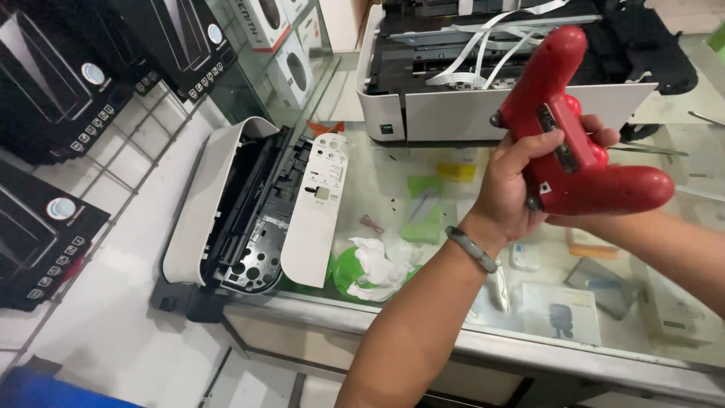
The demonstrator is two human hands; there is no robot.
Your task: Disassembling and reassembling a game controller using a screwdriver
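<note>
Above the glass counter surface [423, 332], red plastic game controller [572, 128], casing whole and closed, no opening yet visible; left hand [513, 189] wrapped round its grip, right hand [604, 140] clasping behind. Beyond: white printer [453, 106], lid off, ribbon cables exposed. Left: detached white printer shell [249, 204], hollow. Green bowl [347, 268] holds crumpled tissue [377, 264].

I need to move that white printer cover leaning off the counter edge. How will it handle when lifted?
The white printer cover looks like a thin hollow plastic shell, so probably light and slightly flexible. It overhangs the glass counter at a tilt, so it may tip if nudged.
</note>
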